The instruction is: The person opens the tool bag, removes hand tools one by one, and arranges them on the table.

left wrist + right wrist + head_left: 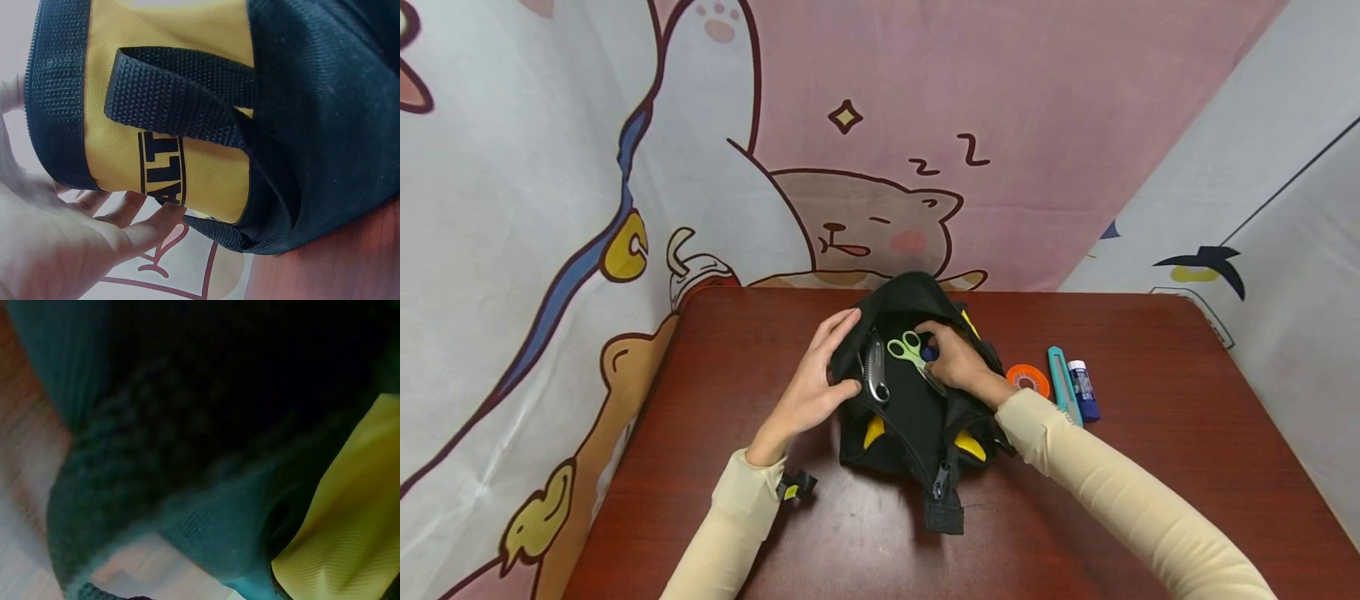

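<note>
A black bag [898,454] with yellow patches lies unzipped on the table. My left hand [811,379] holds the left edge of its opening, thumb toward the near side. In the left wrist view, this hand [69,234] is against the bag's yellow side panel [215,181]. My right hand [958,358] reaches inside, its curled fingers around a small dark blue object [929,353], mostly hidden. Beside those fingers are scissors [904,347] with pale green handles. A grey-and-black folding-knife-like tool [875,367] rests at the inner left. The right wrist view is dark, with blurred bag fabric.
Right of the bag lie an orange tape roll [1028,379], a teal utility knife [1063,383] and a blue glue stick [1084,390] with a white cap. A strap [943,515] extends from the bag's front. A printed cloth [1037,167] hangs behind the brown table [1180,467].
</note>
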The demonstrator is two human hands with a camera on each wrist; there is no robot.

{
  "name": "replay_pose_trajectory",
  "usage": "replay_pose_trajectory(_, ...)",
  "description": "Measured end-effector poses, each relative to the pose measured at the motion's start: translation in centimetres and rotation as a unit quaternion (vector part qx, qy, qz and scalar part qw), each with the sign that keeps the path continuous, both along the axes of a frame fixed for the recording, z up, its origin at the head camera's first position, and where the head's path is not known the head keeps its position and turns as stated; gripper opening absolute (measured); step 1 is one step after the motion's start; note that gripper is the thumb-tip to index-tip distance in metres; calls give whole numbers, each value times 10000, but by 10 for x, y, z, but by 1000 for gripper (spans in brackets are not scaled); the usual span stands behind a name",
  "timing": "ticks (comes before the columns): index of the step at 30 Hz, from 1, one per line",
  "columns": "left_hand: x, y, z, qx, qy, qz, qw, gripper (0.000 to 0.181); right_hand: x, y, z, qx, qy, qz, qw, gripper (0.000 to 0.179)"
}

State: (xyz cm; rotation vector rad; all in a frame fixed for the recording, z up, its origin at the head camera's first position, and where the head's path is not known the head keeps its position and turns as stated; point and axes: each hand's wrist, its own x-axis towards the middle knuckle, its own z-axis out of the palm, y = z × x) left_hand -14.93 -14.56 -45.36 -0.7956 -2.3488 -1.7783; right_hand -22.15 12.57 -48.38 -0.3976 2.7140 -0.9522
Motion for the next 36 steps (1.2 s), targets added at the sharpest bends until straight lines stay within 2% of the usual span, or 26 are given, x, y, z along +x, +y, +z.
replay_pose_trajectory(7,1,0,1,16,-20,-9,10000,94,3,-1,1,97,31,-85,9999,62)
replay_pose_trajectory(16,0,1,0,22,28,-11,10000,95,5,1,0,-38,251,167,9995,53)
replay_pose_trajectory(26,0,2,2,-5,27,-46,10000,95,8,-1,4,7,747,227,9969,47)
replay_pose_trajectory(31,1,2,1,-11,19,-56,10000,94,11,-1,6,-254,982,194,9946,47)
replay_pose_trajectory(36,2,2,1,-11,-13,-55,10000,94,15,-3,5,-635,1377,263,9881,44)
